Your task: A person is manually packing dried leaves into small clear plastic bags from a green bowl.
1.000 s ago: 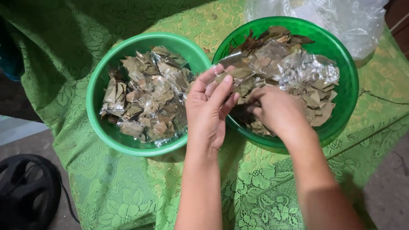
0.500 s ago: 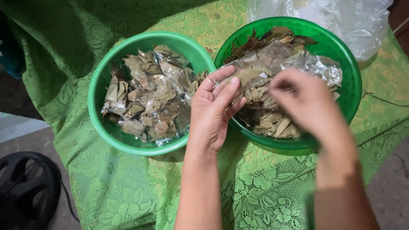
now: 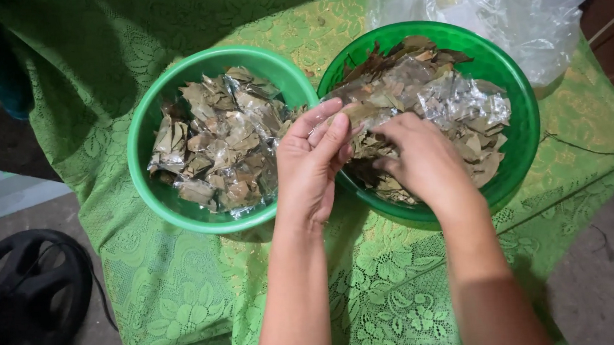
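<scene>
Green lace covering the desk [image 3: 186, 306], both hands are pinching a light, crackly leaf packet [image 3: 361, 113], left hand [image 3: 314, 165] fingers closing at its 9 o'clock end, right hand [image 3: 423, 160] fingers at 3.

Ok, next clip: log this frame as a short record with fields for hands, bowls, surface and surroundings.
left hand: holds a small clear packet of dried leaves at the rim between the bowls
right hand: over the right green bowl, fingers on the same packet
left green bowl: filled with clear packets of dried leaves
right bowl contents: loose dried leaves and clear film
surface: green lace cloth
behind: crumpled clear plastic bag
floor, left: black round object
</scene>
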